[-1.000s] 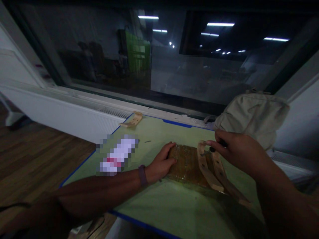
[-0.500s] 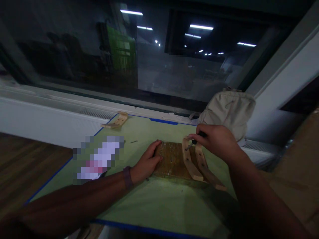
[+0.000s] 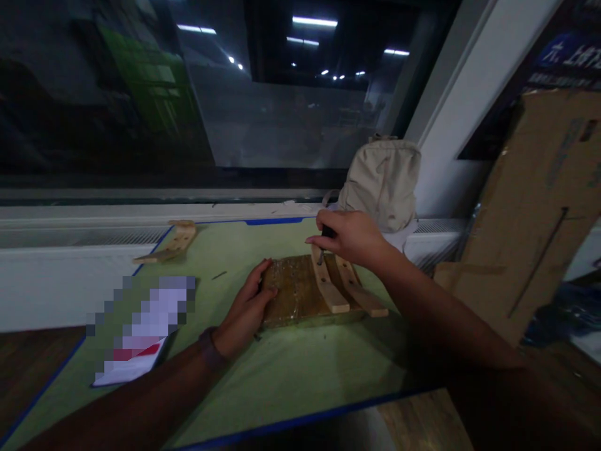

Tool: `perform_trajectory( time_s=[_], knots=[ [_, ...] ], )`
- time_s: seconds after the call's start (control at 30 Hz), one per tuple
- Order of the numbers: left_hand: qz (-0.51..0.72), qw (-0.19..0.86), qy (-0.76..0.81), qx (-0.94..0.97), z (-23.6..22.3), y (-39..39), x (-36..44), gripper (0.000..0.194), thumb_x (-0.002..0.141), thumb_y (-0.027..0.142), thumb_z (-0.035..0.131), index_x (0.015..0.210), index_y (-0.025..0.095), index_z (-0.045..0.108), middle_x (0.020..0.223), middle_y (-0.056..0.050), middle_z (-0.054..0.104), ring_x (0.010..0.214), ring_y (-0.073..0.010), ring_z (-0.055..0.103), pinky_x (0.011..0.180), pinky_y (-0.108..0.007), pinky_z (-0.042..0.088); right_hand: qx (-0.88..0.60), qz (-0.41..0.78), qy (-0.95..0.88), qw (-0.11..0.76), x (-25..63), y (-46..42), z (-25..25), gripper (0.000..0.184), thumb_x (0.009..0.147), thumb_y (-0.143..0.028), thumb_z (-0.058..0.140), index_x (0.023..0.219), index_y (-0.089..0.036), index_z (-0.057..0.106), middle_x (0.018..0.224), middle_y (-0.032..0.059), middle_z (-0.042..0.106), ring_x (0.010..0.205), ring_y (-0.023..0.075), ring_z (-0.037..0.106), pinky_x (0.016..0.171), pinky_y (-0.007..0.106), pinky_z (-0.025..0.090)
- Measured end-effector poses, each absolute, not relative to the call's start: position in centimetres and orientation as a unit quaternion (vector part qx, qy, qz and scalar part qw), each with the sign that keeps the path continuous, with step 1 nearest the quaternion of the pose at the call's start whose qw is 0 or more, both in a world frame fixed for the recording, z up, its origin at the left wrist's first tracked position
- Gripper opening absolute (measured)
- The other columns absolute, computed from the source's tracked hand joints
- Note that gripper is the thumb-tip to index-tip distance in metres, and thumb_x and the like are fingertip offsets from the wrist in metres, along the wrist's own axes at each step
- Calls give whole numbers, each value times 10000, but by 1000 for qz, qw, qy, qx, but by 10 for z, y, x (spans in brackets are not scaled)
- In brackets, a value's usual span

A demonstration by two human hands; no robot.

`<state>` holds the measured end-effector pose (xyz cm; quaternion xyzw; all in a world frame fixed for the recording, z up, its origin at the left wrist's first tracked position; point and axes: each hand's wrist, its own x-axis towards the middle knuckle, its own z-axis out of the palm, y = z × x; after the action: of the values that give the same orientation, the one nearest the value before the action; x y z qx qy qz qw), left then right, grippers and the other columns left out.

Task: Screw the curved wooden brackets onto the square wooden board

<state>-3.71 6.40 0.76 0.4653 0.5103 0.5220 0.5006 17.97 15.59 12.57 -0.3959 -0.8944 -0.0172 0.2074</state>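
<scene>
My left hand (image 3: pixel 248 305) grips the left end of a flat brown block (image 3: pixel 293 288) that looks wrapped in clear film or tape. Two curved wooden strips with dark holes lie side by side across the block's right part, a left strip (image 3: pixel 331 294) and a right strip (image 3: pixel 361 294). Above the far end of the left strip, my right hand (image 3: pixel 350 235) is closed around the black handle of a screwdriver (image 3: pixel 328 232). Its metal shaft points down at that strip; whether the tip sits in a hole or on a screw is too small to tell.
A third curved wooden piece (image 3: pixel 176 241) lies at the table's far left corner. A blurred-out flat item (image 3: pixel 154 326) is left of my forearm. A beige backpack (image 3: pixel 382 181) stands behind the green, blue-edged table (image 3: pixel 225 388), with cardboard (image 3: pixel 539 207) to the right.
My view has turned to the right, so the table and block appear farther left. The screwdriver stands more upright over the left strip. Both hands keep their grip.
</scene>
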Motion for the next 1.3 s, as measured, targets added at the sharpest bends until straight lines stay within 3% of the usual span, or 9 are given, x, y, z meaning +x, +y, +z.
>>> perform_trajectory(
  time_s=[0.2,0.33,0.47,0.57,0.8,0.97,1.1,1.2,1.3],
  knots=[
    [516,503,511,468,10,63,-37,730,787,312,622,1483,179,447,1550,-113,462,1386,-316,478,1136,-420,400,-186,121,-943,249,190,153,130,421,965,-130,393,1375,-155,484,1304,165,639,1209,216,598,1006,395,473],
    [516,516,510,455,10,63,-36,727,805,309,611,1497,194,421,1558,-110,450,1370,-311,497,1102,-417,434,-204,174,-932,244,192,157,130,354,973,-155,487,1322,-159,548,1058,88,744,951,165,697,847,289,507],
    [516,508,514,459,11,62,-37,699,805,294,611,1478,199,444,1573,-102,429,1400,-300,458,1141,-405,386,-369,-10,-900,231,185,157,131,274,911,-351,683,1119,-171,682,927,87,757,849,220,696,720,289,444],
    [513,514,509,462,12,61,-37,700,816,294,608,1486,197,433,1570,-102,432,1391,-291,469,1153,-403,373,-409,-88,-890,181,181,152,133,326,958,-438,598,1103,-167,706,975,124,765,886,267,705,719,318,442],
    [525,499,511,462,8,63,-37,672,795,280,604,1450,190,485,1545,-107,472,1398,-297,471,1149,-399,384,-270,-6,-926,262,183,153,127,442,932,-63,403,1335,-137,570,1385,172,617,1273,235,590,1010,393,486],
    [528,499,509,461,8,64,-37,673,797,271,601,1454,196,481,1549,-103,470,1402,-300,469,1130,-407,410,-220,97,-937,254,191,156,132,316,947,-125,444,1210,-150,618,1098,113,733,995,189,686,870,313,514],
    [524,502,508,464,9,63,-37,681,796,256,601,1463,198,476,1545,-95,476,1398,-291,474,1133,-394,405,-362,-19,-907,215,187,147,139,134,925,-271,581,1000,-183,648,888,72,743,784,205,668,652,279,396],
    [522,502,507,467,7,64,-38,690,798,270,591,1470,185,460,1549,-106,467,1388,-294,483,1134,-401,403,-441,-111,-877,156,180,143,139,256,972,-415,527,928,-189,640,772,78,722,694,224,634,587,290,276],
    [522,498,509,470,6,65,-38,707,790,279,590,1475,171,448,1561,-120,447,1393,-300,475,1138,-402,397,-418,-107,-888,160,178,141,136,292,988,-454,497,943,-186,604,851,101,711,767,239,633,614,296,304]
  ],
)
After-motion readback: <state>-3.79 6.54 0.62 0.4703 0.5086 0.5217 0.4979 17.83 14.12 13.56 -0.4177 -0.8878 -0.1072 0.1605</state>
